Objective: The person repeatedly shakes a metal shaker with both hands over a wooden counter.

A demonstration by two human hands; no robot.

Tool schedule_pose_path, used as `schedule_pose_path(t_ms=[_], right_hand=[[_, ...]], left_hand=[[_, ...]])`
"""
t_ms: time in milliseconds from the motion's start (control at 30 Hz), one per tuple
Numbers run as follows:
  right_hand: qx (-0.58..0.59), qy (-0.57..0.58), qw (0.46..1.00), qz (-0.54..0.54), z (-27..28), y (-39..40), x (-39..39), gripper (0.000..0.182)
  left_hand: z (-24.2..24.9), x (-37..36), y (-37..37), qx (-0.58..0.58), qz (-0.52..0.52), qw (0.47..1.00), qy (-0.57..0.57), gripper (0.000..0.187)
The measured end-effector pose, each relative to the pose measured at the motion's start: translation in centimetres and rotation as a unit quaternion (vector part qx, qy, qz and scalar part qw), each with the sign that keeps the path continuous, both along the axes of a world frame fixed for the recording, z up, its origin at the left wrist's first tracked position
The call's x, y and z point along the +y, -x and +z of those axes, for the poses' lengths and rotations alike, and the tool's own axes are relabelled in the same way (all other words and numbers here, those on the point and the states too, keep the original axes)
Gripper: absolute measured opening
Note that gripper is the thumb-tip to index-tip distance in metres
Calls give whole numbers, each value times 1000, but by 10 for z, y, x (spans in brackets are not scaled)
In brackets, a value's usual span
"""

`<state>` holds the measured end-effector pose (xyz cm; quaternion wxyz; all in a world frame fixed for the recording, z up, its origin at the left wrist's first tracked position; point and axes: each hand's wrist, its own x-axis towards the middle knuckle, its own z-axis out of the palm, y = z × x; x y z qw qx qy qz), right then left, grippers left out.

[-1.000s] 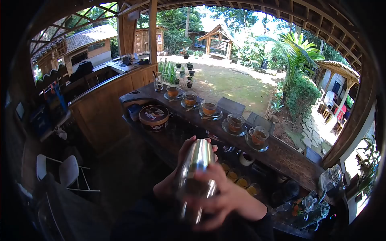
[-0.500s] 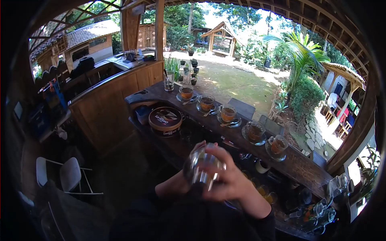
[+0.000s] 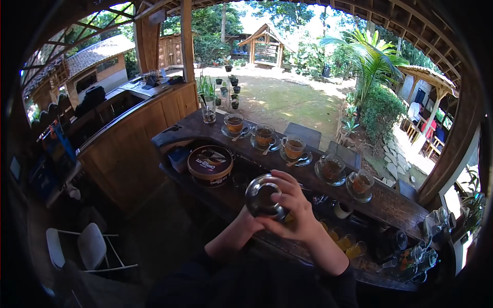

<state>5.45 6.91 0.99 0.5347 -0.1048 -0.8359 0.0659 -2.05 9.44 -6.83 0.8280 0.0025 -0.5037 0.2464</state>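
A shiny, round metal container is held up in front of me, its rounded end tilted toward the camera. My right hand wraps its right side, with fingers over the top and thumb toward the near side. Lower down, my left hand grips the container from beneath, its fingers mostly hidden behind the metal. Beyond my hands, several glass cups of amber drink stand on saucers along the raised wooden counter, some with spoons beside them.
Left of my hands sits a round brown tub with a printed lid. A tall glass stands at the counter's far end. Small glasses of yellow liquid and glass jugs are at right. A folding chair stands lower left.
The metal container, blurred by motion before, now appears sharper, with its round end turned toward me. Both hands stay on it and have shifted slightly right. The camera view has shifted a little.
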Motion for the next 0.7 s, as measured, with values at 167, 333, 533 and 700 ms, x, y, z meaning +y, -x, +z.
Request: schedule_pose_path(t_ms=[167, 333, 533, 700], right_hand=[[-181, -191, 961, 80, 28, 15, -67, 31], [-51, -232, 966, 103, 19, 25, -9, 36], [-43, -57, 995, 77, 12, 20, 6, 51], [-118, -278, 946, 120, 30, 38, -57, 37]], left_hand=[[7, 33, 65, 264, 209, 933, -130, 46], [-1, 45, 76, 445, 148, 882, 42, 39], [-5, 16, 79, 527, 265, 797, 133, 34], [32, 15, 100, 273, 323, 898, -124, 41]])
